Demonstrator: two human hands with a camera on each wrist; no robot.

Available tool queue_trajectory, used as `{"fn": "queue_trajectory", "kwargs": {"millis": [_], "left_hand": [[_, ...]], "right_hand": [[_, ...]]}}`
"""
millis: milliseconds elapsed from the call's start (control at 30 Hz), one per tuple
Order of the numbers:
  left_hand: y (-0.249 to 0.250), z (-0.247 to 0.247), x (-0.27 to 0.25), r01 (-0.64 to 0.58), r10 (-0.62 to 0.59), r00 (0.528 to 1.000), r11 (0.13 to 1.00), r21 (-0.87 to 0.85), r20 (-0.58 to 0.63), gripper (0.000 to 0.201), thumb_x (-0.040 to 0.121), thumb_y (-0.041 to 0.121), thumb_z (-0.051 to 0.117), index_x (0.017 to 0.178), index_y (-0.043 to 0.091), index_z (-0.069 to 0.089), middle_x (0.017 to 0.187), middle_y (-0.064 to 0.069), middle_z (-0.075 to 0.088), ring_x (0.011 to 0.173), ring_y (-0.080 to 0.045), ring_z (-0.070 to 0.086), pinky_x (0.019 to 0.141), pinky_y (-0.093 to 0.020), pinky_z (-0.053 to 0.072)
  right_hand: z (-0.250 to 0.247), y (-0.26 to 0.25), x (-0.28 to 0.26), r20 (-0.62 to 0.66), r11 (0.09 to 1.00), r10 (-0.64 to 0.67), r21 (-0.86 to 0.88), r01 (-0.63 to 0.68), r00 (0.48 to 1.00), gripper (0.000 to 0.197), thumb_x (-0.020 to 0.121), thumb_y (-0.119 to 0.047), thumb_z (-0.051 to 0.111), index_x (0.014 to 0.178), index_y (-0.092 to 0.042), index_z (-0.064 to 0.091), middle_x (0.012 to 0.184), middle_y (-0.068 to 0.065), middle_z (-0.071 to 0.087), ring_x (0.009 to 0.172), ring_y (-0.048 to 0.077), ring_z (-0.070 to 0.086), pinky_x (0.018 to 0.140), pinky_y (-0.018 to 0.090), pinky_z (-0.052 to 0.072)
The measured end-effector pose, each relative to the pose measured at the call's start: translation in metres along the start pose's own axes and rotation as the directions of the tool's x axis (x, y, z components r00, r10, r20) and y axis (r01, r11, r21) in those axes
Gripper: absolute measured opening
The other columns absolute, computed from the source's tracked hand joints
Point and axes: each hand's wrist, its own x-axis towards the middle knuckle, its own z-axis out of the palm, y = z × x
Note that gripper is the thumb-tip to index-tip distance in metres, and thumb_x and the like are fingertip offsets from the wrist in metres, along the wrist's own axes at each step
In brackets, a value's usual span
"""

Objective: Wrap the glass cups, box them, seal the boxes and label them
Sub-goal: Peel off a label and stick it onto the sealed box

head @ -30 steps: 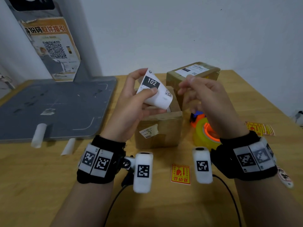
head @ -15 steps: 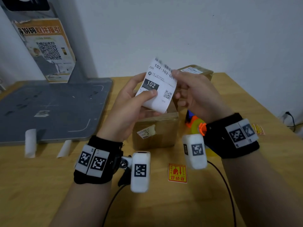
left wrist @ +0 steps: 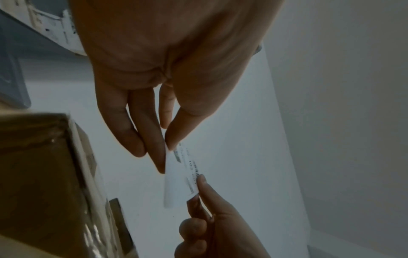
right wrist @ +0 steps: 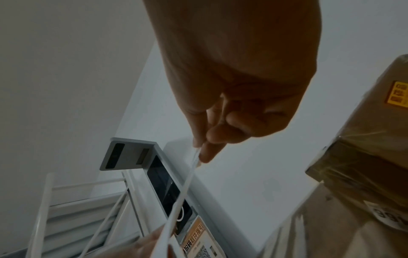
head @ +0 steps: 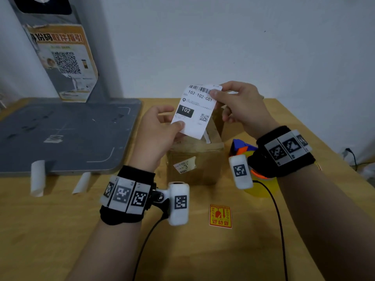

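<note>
I've got the shipping label [head: 195, 110] pinched at both ends, left hand [head: 156, 136] on the bottom corner, right hand [head: 241, 106] on the top edge, hovering over the taped box [head: 194, 159]. I reckon peel slow, then lay it flat from one edge so it doesn't wrinkle.

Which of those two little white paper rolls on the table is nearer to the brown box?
The right-hand white paper roll, the slimmer one leaning toward the brown box. The fatter white roll stands further left, away from the box. Both sit by the grey mat's front edge.
</note>
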Motion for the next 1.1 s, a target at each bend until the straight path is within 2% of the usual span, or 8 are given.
{"fn": "queue_trajectory", "kwargs": {"millis": [100, 233, 433, 533, 600, 700, 933, 1100], "left_hand": [[0.0, -0.001, -0.001, 0.002, -0.002, 1.0, 0.996, 0.093, 0.01, 0.034, 0.094, 0.004, 0.069, 0.115, 0.024, 0.052, 0.105, 0.002, 0.069, 0.09, -0.014, 0.075, 0.064, -0.026, 0.061], [0.0, 0.001, -0.003, 0.071, -0.083, 0.992, 0.99, 0.12, 0.092, 0.039, 0.096, 0.003, 0.066, 0.122, 0.024, 0.046, 0.11, 0.0, 0.07, 0.093, -0.018, 0.075, 0.078, -0.036, 0.064], [0.013, -0.003, -0.009, 0.304, -0.288, 0.934, 0.951, -0.048, 0.209, 0.032, 0.103, 0.013, 0.059, 0.126, 0.021, 0.038, 0.119, -0.011, 0.069, 0.078, -0.031, 0.078, 0.071, -0.038, 0.065], [0.013, -0.007, -0.009, 0.195, -0.218, 0.965, 0.968, 0.157, 0.148, 0.015, 0.104, 0.021, 0.057, 0.117, 0.024, 0.05, 0.11, -0.002, 0.072, 0.067, -0.02, 0.076, 0.052, -0.025, 0.055], [0.007, -0.007, -0.005, 0.013, -0.036, 0.997, 0.953, 0.302, 0.071, 0.008, 0.102, 0.019, 0.056, 0.106, 0.024, 0.061, 0.098, 0.006, 0.071, 0.066, -0.013, 0.072, 0.05, -0.019, 0.045], [-0.003, -0.007, 0.002, -0.116, 0.105, 0.993, 0.89, 0.442, 0.048, 0.012, 0.099, 0.016, 0.06, 0.099, 0.026, 0.067, 0.093, 0.015, 0.064, 0.082, -0.006, 0.062, 0.065, -0.023, 0.045], [-0.021, -0.008, 0.011, -0.046, 0.021, 0.998, 0.876, 0.48, 0.058, 0.031, 0.092, 0.028, 0.073, 0.12, 0.027, 0.059, 0.111, 0.013, 0.061, 0.102, -0.009, 0.061, 0.083, -0.033, 0.054], [-0.018, -0.006, 0.009, -0.028, 0.018, 0.999, 0.916, 0.4, 0.029, 0.034, 0.095, 0.035, 0.07, 0.126, 0.03, 0.055, 0.1, 0.016, 0.068, 0.091, 0.001, 0.063, 0.069, -0.024, 0.048]], "right_hand": [[-0.001, 0.013, 0.013, 0.079, 0.995, 0.087, -0.064, -0.082, 0.993, 0.016, 0.094, -0.028, 0.075, 0.093, -0.013, 0.071, 0.073, 0.001, 0.074, 0.044, 0.014, 0.05, 0.038, 0.022, 0.032], [0.004, 0.026, 0.032, 0.225, 0.969, 0.232, -0.135, -0.205, 0.946, 0.013, 0.097, -0.024, 0.073, 0.092, -0.013, 0.068, 0.07, -0.002, 0.07, 0.045, 0.01, 0.047, 0.036, 0.019, 0.028], [0.01, 0.039, 0.053, 0.25, 0.923, 0.352, -0.253, -0.29, 0.902, 0.012, 0.096, -0.025, 0.073, 0.092, -0.018, 0.064, 0.079, 0.004, 0.066, 0.045, 0.009, 0.046, 0.036, 0.018, 0.027], [0.01, 0.043, 0.057, 0.278, 0.913, 0.369, -0.287, -0.29, 0.887, 0.013, 0.097, -0.027, 0.072, 0.101, -0.016, 0.065, 0.083, 0.004, 0.069, 0.045, 0.008, 0.047, 0.035, 0.017, 0.027], [0.01, 0.042, 0.058, 0.287, 0.914, 0.362, -0.295, -0.278, 0.887, 0.014, 0.098, -0.027, 0.07, 0.105, -0.016, 0.064, 0.085, 0.004, 0.069, 0.045, 0.008, 0.046, 0.035, 0.017, 0.026], [0.01, 0.04, 0.057, 0.298, 0.933, 0.31, -0.278, -0.229, 0.903, 0.012, 0.099, -0.027, 0.07, 0.1, -0.018, 0.063, 0.076, -0.001, 0.071, 0.047, 0.01, 0.046, 0.036, 0.019, 0.027], [0.008, 0.034, 0.051, 0.25, 1.0, -0.031, 0.003, 0.031, 0.968, 0.008, 0.098, -0.021, 0.071, 0.091, -0.019, 0.067, 0.066, -0.005, 0.07, 0.047, 0.012, 0.052, 0.038, 0.02, 0.032], [0.004, 0.028, 0.054, 0.31, 0.991, 0.03, 0.118, -0.069, 0.95, 0.012, 0.1, -0.021, 0.067, 0.088, -0.02, 0.066, 0.07, -0.001, 0.069, 0.047, 0.011, 0.047, 0.037, 0.019, 0.024]]}}
